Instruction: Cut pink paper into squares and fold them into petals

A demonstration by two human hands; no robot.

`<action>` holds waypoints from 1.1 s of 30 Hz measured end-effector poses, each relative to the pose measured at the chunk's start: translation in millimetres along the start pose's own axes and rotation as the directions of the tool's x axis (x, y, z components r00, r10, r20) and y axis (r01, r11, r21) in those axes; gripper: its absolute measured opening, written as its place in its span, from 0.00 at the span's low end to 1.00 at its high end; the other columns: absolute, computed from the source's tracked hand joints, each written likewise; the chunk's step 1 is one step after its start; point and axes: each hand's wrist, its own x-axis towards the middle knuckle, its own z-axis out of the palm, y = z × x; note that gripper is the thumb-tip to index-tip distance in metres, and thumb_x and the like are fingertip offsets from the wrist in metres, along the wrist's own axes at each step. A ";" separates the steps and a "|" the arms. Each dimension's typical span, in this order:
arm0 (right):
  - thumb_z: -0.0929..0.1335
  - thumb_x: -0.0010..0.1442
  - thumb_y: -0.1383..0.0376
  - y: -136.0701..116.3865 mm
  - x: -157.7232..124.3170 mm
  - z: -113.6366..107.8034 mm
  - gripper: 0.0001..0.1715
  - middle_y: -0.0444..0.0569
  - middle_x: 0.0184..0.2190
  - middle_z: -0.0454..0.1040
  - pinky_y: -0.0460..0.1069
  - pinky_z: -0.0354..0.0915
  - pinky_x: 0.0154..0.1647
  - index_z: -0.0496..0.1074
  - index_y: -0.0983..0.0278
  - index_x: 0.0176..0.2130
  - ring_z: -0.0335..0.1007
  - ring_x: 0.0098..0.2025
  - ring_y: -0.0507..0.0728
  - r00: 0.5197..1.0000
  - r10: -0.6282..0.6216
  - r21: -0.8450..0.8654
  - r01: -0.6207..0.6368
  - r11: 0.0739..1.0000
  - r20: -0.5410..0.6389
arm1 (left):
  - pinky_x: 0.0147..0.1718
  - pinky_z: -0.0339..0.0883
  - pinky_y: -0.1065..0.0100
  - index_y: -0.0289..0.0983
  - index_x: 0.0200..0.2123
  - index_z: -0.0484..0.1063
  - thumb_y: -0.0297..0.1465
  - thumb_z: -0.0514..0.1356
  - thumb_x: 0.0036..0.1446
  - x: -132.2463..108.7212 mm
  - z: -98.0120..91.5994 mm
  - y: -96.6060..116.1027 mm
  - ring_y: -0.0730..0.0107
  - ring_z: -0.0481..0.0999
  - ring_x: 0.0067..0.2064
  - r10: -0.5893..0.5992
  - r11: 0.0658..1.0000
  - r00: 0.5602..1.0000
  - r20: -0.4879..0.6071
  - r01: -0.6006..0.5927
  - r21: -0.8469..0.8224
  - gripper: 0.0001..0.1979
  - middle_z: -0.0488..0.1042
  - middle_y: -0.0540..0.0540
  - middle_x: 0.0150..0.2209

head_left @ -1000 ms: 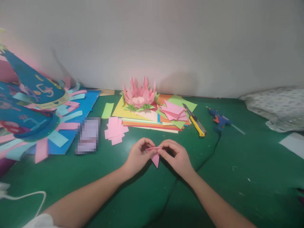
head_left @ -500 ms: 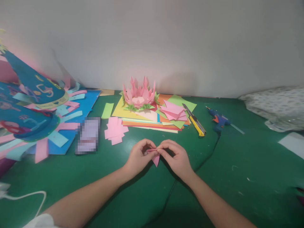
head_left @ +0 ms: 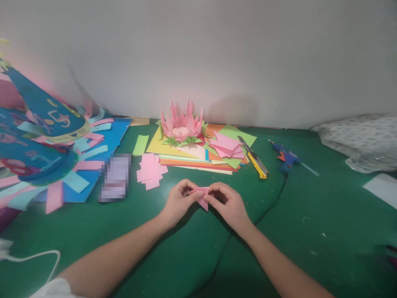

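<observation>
A small folded piece of pink paper (head_left: pixel 204 202) hangs point-down between my two hands, above the green table. My left hand (head_left: pixel 180 203) pinches its left side, thumb in front. At the paper's upper right corner, my right hand (head_left: pixel 228 207) pinches with thumb and forefinger. Beyond my hands lie a loose pile of pink paper strips (head_left: pixel 150 170) and a pink paper lotus (head_left: pixel 181 126) with green leaves, which sits on a stack of coloured paper (head_left: pixel 198 163).
Right of the stack lie a yellow box cutter (head_left: pixel 257 163) and a blue glue gun (head_left: pixel 287 158), its cord crossing beneath my right arm. A green paper strip (head_left: pixel 140 145), a blurred-out flat object (head_left: pixel 115 178) and decorated blue paper cones (head_left: pixel 52 111) stand or lie leftward.
My left fingers and the pink paper have risen slightly, and more of the paper's upper edge shows between my hands. My right hand is almost unmoved.
</observation>
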 end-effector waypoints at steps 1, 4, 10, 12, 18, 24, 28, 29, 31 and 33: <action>0.70 0.54 0.62 0.4 0.1 0.2 0.06 0.46 0.29 0.73 0.48 0.68 0.31 0.71 0.62 0.30 0.70 0.30 0.54 1.000 0.005 -0.015 -0.005 1.000 -0.006 | 0.32 0.62 0.73 0.34 0.26 0.65 0.36 0.68 0.44 0.0 -0.1 0.2 0.78 0.67 0.29 -0.001 1.000 1.000 0.013 0.001 -0.012 0.15 0.68 0.53 0.26; 0.69 0.55 0.62 0.0 0.3 -0.5 0.06 0.47 0.28 0.74 0.48 0.68 0.32 0.72 0.63 0.29 0.71 0.31 0.55 1.000 0.005 -0.051 -0.007 0.999 -0.027 | 0.34 0.63 0.71 0.34 0.27 0.66 0.37 0.68 0.44 0.2 -0.6 -0.3 0.76 0.69 0.31 -0.011 1.000 0.999 0.039 0.012 -0.027 0.16 0.70 0.51 0.28; 0.69 0.55 0.62 -3.0 0.6 -2.2 0.06 0.46 0.28 0.75 0.48 0.68 0.33 0.73 0.62 0.28 0.71 0.31 0.55 0.999 -0.002 -0.089 -0.002 0.996 -0.046 | 0.32 0.62 0.74 0.35 0.31 0.68 0.37 0.67 0.46 -0.1 -0.4 1.2 0.78 0.68 0.30 -0.029 0.999 0.998 0.064 0.032 -0.038 0.15 0.69 0.52 0.28; 0.69 0.55 0.61 -3.3 0.6 -2.2 0.07 0.46 0.27 0.75 0.48 0.68 0.33 0.73 0.62 0.28 0.71 0.30 0.54 0.999 0.000 -0.086 -0.004 0.996 -0.046 | 0.32 0.61 0.74 0.35 0.31 0.69 0.38 0.67 0.46 -0.5 -0.1 2.2 0.78 0.67 0.30 -0.036 0.998 0.998 0.059 0.039 -0.039 0.15 0.69 0.53 0.28; 0.68 0.56 0.60 -5.0 0.2 -4.1 0.09 0.46 0.26 0.74 0.47 0.66 0.32 0.73 0.63 0.28 0.70 0.29 0.54 1.000 0.010 -0.045 -0.010 0.999 -0.006 | 0.29 0.60 0.74 0.34 0.28 0.67 0.39 0.68 0.44 -0.8 -0.5 0.5 0.79 0.65 0.27 -0.048 0.998 0.998 0.046 0.049 -0.036 0.16 0.67 0.53 0.25; 0.68 0.57 0.62 -5.7 -0.6 -5.3 0.09 0.46 0.25 0.73 0.47 0.65 0.30 0.71 0.63 0.27 0.68 0.28 0.54 1.000 -0.017 -0.064 0.017 0.998 0.006 | 0.31 0.60 0.74 0.35 0.30 0.68 0.38 0.67 0.46 -1.4 -0.8 0.4 0.78 0.66 0.29 -0.025 1.000 0.995 0.101 0.025 0.006 0.14 0.68 0.52 0.27; 0.68 0.57 0.62 -5.6 -1.7 -4.1 0.09 0.46 0.25 0.73 0.47 0.65 0.29 0.71 0.63 0.27 0.68 0.28 0.54 0.999 -0.020 -0.088 0.023 0.996 0.029 | 0.31 0.60 0.72 0.35 0.28 0.67 0.40 0.65 0.48 -1.2 -0.8 1.7 0.76 0.66 0.29 0.024 0.995 0.997 0.077 -0.031 0.095 0.15 0.68 0.51 0.27; 0.68 0.57 0.61 -5.7 -1.7 -3.8 0.09 0.46 0.25 0.73 0.47 0.65 0.29 0.71 0.63 0.27 0.68 0.28 0.53 0.999 -0.017 -0.084 0.019 0.996 0.032 | 0.31 0.60 0.72 0.35 0.27 0.67 0.41 0.64 0.48 -0.9 -0.8 1.6 0.76 0.65 0.29 0.032 0.994 0.997 0.065 -0.039 0.107 0.15 0.67 0.52 0.26; 0.68 0.56 0.60 -5.9 -1.2 -3.3 0.10 0.45 0.25 0.73 0.47 0.65 0.30 0.71 0.63 0.27 0.68 0.28 0.53 0.999 -0.006 -0.063 0.008 0.998 0.039 | 0.30 0.59 0.73 0.35 0.26 0.65 0.42 0.64 0.48 -0.4 -0.9 0.9 0.76 0.64 0.28 0.044 0.992 0.998 0.043 -0.048 0.116 0.16 0.66 0.53 0.25; 0.67 0.57 0.59 -5.8 -0.2 -3.1 0.11 0.46 0.26 0.73 0.47 0.65 0.31 0.72 0.63 0.27 0.68 0.29 0.54 0.998 0.012 -0.032 -0.010 0.999 0.061 | 0.29 0.59 0.73 0.35 0.26 0.65 0.42 0.63 0.48 -0.1 -1.0 -0.6 0.77 0.64 0.28 0.054 0.990 0.998 0.026 -0.057 0.132 0.16 0.66 0.53 0.25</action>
